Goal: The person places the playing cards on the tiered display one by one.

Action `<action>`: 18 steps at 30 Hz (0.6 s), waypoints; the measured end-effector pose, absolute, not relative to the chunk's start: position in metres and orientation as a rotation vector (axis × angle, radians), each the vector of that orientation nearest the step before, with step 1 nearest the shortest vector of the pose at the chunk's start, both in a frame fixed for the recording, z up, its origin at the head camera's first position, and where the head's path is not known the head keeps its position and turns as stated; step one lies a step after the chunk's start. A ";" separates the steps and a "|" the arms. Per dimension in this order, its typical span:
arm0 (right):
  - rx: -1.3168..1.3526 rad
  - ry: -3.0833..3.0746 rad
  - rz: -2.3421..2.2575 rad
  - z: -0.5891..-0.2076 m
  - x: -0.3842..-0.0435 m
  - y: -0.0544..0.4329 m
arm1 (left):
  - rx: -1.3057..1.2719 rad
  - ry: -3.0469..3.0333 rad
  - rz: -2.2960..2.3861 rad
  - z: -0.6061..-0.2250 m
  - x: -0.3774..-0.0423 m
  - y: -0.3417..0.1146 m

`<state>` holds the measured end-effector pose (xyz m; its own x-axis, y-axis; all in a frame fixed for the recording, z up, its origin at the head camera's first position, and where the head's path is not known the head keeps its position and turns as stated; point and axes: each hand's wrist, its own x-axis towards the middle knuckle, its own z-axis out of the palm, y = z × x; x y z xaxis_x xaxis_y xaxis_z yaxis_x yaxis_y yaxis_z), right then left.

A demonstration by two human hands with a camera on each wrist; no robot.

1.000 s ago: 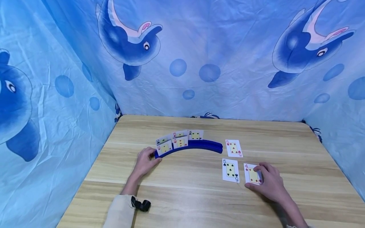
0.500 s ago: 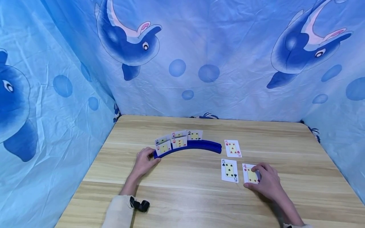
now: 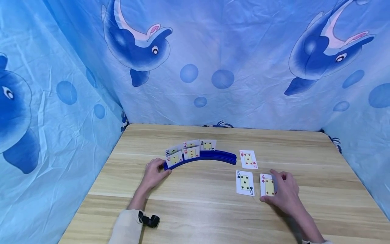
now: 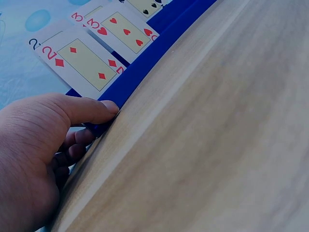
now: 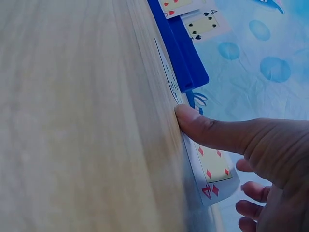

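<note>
At the blue curved card holder (image 3: 217, 156), my left hand (image 3: 154, 174) grips the left end between thumb and fingers. Two rows of playing cards stand in the holder's left half: a two of diamonds (image 4: 79, 60) and a three of hearts (image 4: 123, 33) in front, with a black two, a red three and a four of spades (image 3: 208, 145) behind. My right hand (image 3: 285, 191) pinches the four of diamonds (image 3: 268, 185) by its edges, thumb at the near side. That card looks slightly tilted off the table; its right part is hidden by the hand.
A five of spades (image 3: 245, 183) lies face up left of the right hand. Beyond it lies a five of hearts (image 3: 248, 159), near the holder's right end. The wooden table (image 3: 198, 210) is bordered by a blue dolphin-print curtain (image 3: 243, 112).
The right hand's fingers have shifted to the far edge of the four of diamonds, and the card has tilted up slightly. The left hand keeps its place on the holder.
</note>
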<state>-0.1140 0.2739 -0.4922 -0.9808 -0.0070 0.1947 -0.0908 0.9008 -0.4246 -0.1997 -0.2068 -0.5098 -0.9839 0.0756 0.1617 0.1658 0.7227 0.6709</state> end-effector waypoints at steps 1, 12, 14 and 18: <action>0.082 -2.857 0.629 -0.492 -0.114 0.273 | -0.197 -2.800 -1.108 -0.510 -0.200 -0.207; -0.007 -2.853 0.497 -0.485 -0.116 0.270 | -0.202 -2.784 -1.135 -0.510 -0.199 -0.208; -0.039 -2.911 0.483 -0.481 -0.118 0.271 | -0.200 -2.783 -1.145 -0.510 -0.199 -0.208; -0.066 -3.004 0.491 -0.475 -0.119 0.275 | -0.197 -2.786 -1.154 -0.510 -0.199 -0.208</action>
<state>-0.1193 0.2752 -0.4747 -0.9944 0.0583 0.0886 0.0271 0.9472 -0.3196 -0.1986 -0.2081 -0.5103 -0.9843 0.0745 0.1598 0.1657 0.7008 0.6938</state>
